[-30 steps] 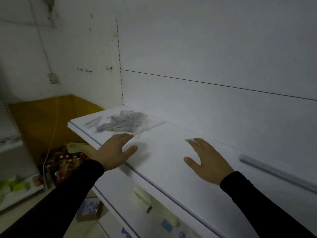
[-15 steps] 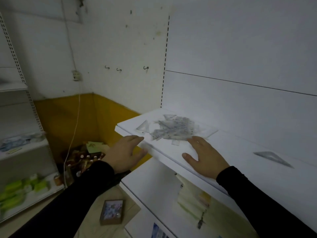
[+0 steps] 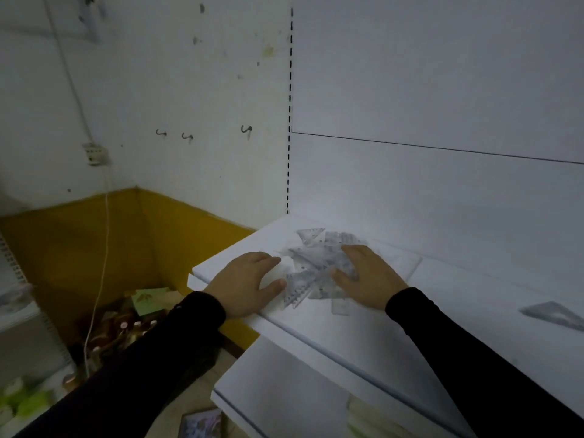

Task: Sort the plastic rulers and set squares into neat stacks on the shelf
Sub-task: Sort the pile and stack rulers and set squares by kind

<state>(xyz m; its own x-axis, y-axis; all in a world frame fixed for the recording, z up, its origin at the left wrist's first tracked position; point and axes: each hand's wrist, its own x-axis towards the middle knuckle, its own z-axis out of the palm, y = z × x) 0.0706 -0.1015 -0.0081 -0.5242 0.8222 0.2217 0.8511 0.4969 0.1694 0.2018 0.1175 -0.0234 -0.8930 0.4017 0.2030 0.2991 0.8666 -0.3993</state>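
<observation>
**Both hands at the pile on the shelf**

The pile (image 3: pixel 319 267) of clear plastic rulers and set squares lies loose and unsorted at the left end of the white shelf (image 3: pixel 410 311), near the back panel (image 3: pixel 442 191). The pieces overlap at mixed angles; single items cannot be counted.

The left hand (image 3: pixel 245 284) rests palm down on the shelf at the front left edge of the pile. Its fingers are extended and relaxed, grasping nothing. The fingertips and thumb touch the pile's left margin.

The right hand (image 3: pixel 368 278) lies palm down on the right part of the pile. Its fingers are spread and straight, pressing on the top pieces. It grips none of them.

One set square (image 3: pixel 554 314) lies flat on the shelf by itself, well apart from the pile, to the right of the right forearm.

Both arms wear black sleeves (image 3: pixel 458 349).

A lower shelf (image 3: pixel 284 380) projects beneath the upper one. Three hooks (image 3: pixel 246 129) are fixed to the wall (image 3: pixel 158 90) on the left. Below them the wall is painted yellow, and bottles (image 3: pixel 126 327) stand on the floor in that corner. A white cable (image 3: pixel 101 263) hangs down the wall.
</observation>
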